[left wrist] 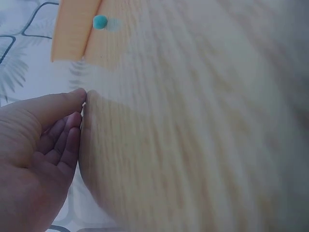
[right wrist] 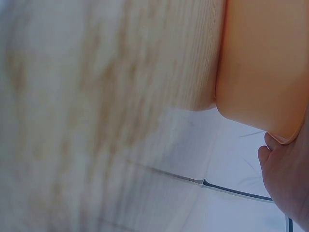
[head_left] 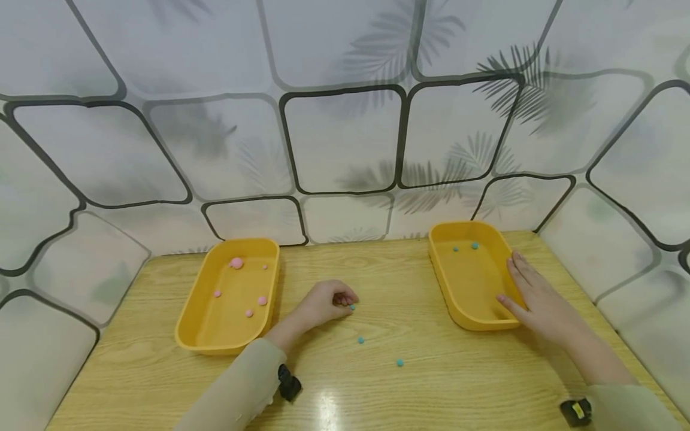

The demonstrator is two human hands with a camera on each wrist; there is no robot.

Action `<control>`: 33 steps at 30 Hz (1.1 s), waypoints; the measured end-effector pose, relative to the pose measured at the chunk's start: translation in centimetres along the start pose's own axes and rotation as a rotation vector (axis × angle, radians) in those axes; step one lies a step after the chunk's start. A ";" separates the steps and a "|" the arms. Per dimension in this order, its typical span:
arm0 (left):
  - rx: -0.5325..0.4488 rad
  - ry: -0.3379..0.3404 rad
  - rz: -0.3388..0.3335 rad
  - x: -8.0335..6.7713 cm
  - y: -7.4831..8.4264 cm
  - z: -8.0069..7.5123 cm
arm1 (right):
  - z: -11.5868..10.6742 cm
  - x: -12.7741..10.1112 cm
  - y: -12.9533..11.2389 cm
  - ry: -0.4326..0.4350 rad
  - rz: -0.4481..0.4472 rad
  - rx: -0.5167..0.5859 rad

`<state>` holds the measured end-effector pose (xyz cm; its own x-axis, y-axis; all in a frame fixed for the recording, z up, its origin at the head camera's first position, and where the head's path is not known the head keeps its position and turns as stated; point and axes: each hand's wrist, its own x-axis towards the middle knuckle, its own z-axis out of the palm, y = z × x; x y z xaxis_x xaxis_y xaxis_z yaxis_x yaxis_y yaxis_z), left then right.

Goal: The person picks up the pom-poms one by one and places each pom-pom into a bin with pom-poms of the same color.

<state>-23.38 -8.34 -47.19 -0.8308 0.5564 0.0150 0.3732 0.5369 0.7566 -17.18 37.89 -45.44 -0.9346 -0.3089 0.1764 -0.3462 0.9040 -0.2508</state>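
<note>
My left hand (head_left: 324, 304) is low over the middle of the table, its thumb and forefinger pinching a small blue ball (head_left: 353, 307). In the left wrist view the tips of the thumb and forefinger meet, and that ball is hidden. Two more blue balls lie on the wood nearer me, one (head_left: 360, 340) close to the hand and another (head_left: 400, 363) farther right. My right hand (head_left: 544, 308) rests with straight fingers along the right rim of a yellow tray (head_left: 450, 296), thumb over its near corner. Inside that tray are two blue balls (head_left: 475, 245).
On the left stands a second yellow tray (head_left: 200, 317) holding several pink balls (head_left: 236, 263), just beside my left forearm. The wooden table (head_left: 463, 377) ends at a patterned wall covering (head_left: 345, 143) behind and at both sides.
</note>
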 end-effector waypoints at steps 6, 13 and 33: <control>0.039 -0.006 0.006 0.3 0.1 0.0 | 0.0 -0.1 0.0 0.005 -0.003 -0.003; 0.059 -0.002 0.016 0.3 0.1 0.0 | -0.1 -0.1 -0.1 0.004 -0.002 -0.005; -0.026 0.133 -0.086 1.2 0.9 0.5 | 0.1 -0.2 0.0 0.015 -0.009 -0.007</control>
<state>-23.83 -6.95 -46.82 -0.9071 0.4195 0.0342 0.2890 0.5616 0.7753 -17.05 37.93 -45.56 -0.9299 -0.3128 0.1932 -0.3542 0.9033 -0.2421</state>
